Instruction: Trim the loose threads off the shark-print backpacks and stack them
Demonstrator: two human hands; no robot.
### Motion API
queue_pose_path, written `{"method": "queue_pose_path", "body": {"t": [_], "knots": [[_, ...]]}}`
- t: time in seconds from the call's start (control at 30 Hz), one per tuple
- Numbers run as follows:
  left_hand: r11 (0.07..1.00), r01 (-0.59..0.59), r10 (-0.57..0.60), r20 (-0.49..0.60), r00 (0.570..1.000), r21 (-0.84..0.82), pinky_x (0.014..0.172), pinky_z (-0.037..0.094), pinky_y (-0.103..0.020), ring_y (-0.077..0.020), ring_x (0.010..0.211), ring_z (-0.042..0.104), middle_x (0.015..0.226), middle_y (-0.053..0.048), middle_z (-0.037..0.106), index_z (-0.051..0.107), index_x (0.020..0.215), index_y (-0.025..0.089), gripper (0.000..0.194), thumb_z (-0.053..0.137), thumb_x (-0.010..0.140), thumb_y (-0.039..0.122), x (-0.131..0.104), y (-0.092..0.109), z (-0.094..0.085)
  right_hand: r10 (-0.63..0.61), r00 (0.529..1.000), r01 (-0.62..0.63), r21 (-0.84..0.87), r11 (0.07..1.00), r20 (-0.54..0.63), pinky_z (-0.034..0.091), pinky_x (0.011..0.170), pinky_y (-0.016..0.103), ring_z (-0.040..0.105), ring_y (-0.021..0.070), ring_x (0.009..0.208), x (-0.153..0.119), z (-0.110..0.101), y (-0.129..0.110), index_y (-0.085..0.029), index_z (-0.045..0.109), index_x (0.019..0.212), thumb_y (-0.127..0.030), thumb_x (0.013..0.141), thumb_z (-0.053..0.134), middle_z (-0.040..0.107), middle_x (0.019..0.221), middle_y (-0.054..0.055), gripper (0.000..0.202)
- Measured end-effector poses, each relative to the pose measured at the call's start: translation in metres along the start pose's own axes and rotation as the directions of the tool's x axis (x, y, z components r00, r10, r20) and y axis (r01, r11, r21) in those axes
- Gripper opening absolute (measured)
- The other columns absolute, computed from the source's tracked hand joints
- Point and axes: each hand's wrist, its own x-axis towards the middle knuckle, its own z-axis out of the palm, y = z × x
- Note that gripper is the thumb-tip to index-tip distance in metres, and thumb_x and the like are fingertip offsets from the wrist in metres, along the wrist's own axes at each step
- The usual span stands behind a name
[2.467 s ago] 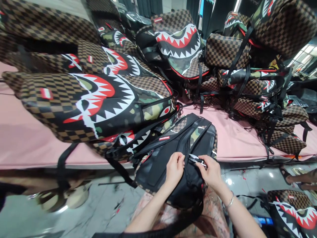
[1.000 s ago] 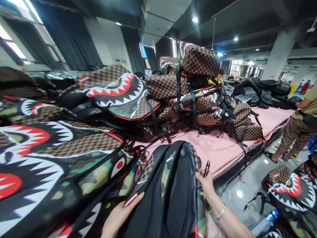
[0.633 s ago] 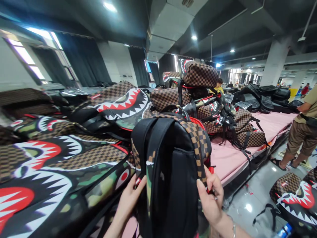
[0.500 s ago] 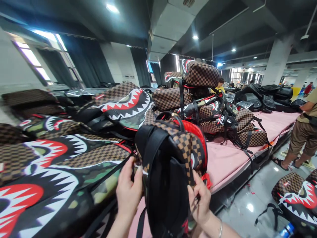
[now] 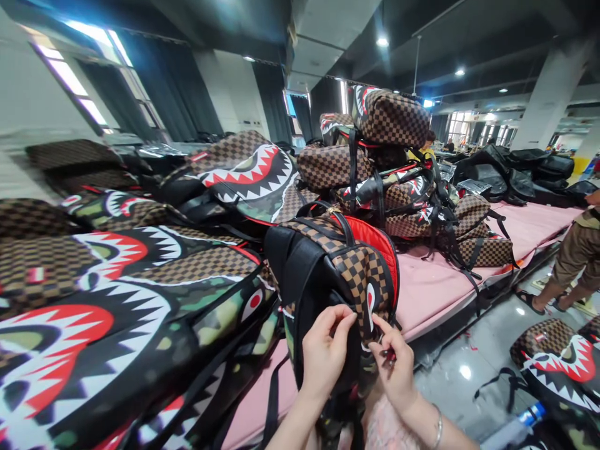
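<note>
A checkered backpack (image 5: pixel 360 262) with black straps and a red lining stands upright in front of me, its top partly unzipped. My left hand (image 5: pixel 328 350) is over the black back panel, thumb and fingertips pinched together; what they hold, if anything, is too small to tell. Close to the bag's right side, by the white and red eye print, is my right hand (image 5: pixel 391 356). Its fingers are curled around a small dark item that I cannot make out.
Shark-print backpacks (image 5: pixel 135 337) lie heaped at the left. More checkered bags (image 5: pixel 394 119) are piled behind on the pink table (image 5: pixel 435 287). At the right stands a person (image 5: pixel 579 256), with another backpack (image 5: pixel 562 369) lower down.
My left hand has moved right, from the bag's left edge to in front of its back panel. My right hand stays by the right side. The view has shifted slightly.
</note>
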Motion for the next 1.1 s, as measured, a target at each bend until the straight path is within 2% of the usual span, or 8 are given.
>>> {"method": "queue_pose_path", "body": {"t": [0.07,0.13,0.27,0.3,0.37,0.47,0.63,1.1], "knots": [[0.992,0.025,-0.024,0.014,1.000,-0.125,0.061,0.045,-0.023,-0.0130,0.063,0.054,0.067,0.002,0.057,0.058,0.069,0.018,0.009,0.059,0.073,0.027,0.000,-0.003,-0.001,0.132,0.991,-0.131,0.066,0.989,-0.015,0.042,0.058,0.023,0.052,0.0127,0.063,0.003,-0.013,-0.010,-0.020,0.042,0.065,-0.037,0.083,0.052,0.059,0.073,0.003,0.027],[0.967,0.072,-0.063,0.043,0.997,-0.243,0.059,0.043,-0.021,-0.0117,0.062,0.052,0.066,0.002,0.055,0.057,0.068,0.018,0.009,0.061,0.071,0.025,-0.001,-0.010,0.000,0.279,0.959,-0.284,0.158,0.946,0.050,0.037,0.053,0.019,0.044,0.0091,0.057,0.006,-0.024,-0.021,-0.019,0.043,0.067,-0.040,0.080,0.058,0.048,0.063,-0.003,0.029],[0.907,0.127,-0.105,0.077,0.992,-0.402,0.059,0.042,-0.020,-0.0105,0.061,0.050,0.065,0.002,0.053,0.057,0.067,0.017,0.011,0.064,0.069,0.024,-0.002,-0.022,0.005,0.406,0.782,-0.592,0.362,0.720,0.472,0.016,0.040,0.016,0.020,0.0043,0.045,0.006,-0.034,-0.043,-0.017,0.049,0.086,-0.055,0.083,0.047,0.031,0.059,-0.008,0.038],[0.893,0.135,-0.111,0.081,0.990,-0.430,0.060,0.042,-0.021,-0.0106,0.061,0.050,0.065,0.002,0.053,0.057,0.067,0.016,0.011,0.065,0.069,0.024,-0.001,-0.024,0.007,0.403,0.745,-0.640,0.397,0.658,0.532,0.012,0.040,0.016,0.017,0.0038,0.045,0.005,-0.033,-0.048,-0.017,0.049,0.089,-0.056,0.084,0.044,0.029,0.058,-0.008,0.040],[0.872,0.150,-0.121,0.092,0.988,-0.467,0.061,0.043,-0.021,-0.0108,0.062,0.050,0.066,0.002,0.053,0.057,0.066,0.016,0.012,0.065,0.068,0.024,0.001,-0.025,0.010,0.400,0.720,-0.679,0.458,0.573,0.567,0.011,0.039,0.016,0.014,0.0027,0.043,0.004,-0.029,-0.055,-0.016,0.049,0.088,-0.053,0.083,0.049,0.026,0.056,-0.009,0.037],[0.853,0.165,-0.124,0.114,0.986,-0.495,0.064,0.042,-0.022,-0.0113,0.064,0.052,0.067,0.002,0.053,0.057,0.067,0.016,0.011,0.065,0.069,0.024,0.003,-0.024,0.012,0.425,0.716,-0.695,0.501,0.517,0.554,0.014,0.037,0.014,0.018,0.0007,0.039,0.003,-0.018,-0.058,-0.016,0.048,0.081,-0.050,0.081,0.055,0.029,0.052,-0.011,0.034],[0.845,0.166,-0.109,0.139,0.984,-0.509,0.064,0.042,-0.023,-0.0116,0.065,0.052,0.067,0.002,0.053,0.057,0.066,0.017,0.011,0.064,0.070,0.023,0.005,-0.022,0.012,0.505,0.720,-0.694,0.497,0.521,0.476,0.014,0.032,0.013,0.018,0.0001,0.033,0.004,-0.001,-0.058,-0.018,0.043,0.074,-0.054,0.078,0.056,0.032,0.044,-0.012,0.038],[0.836,0.143,-0.067,0.160,0.985,-0.530,0.063,0.042,-0.022,-0.0116,0.064,0.050,0.065,0.002,0.055,0.057,0.066,0.017,0.010,0.062,0.071,0.023,0.005,-0.025,0.013,0.512,0.830,-0.550,0.472,0.689,0.220,0.014,0.032,0.011,0.013,0.0007,0.036,0.001,0.020,-0.065,-0.019,0.039,0.070,-0.057,0.077,0.054,0.025,0.046,-0.013,0.042]]}}
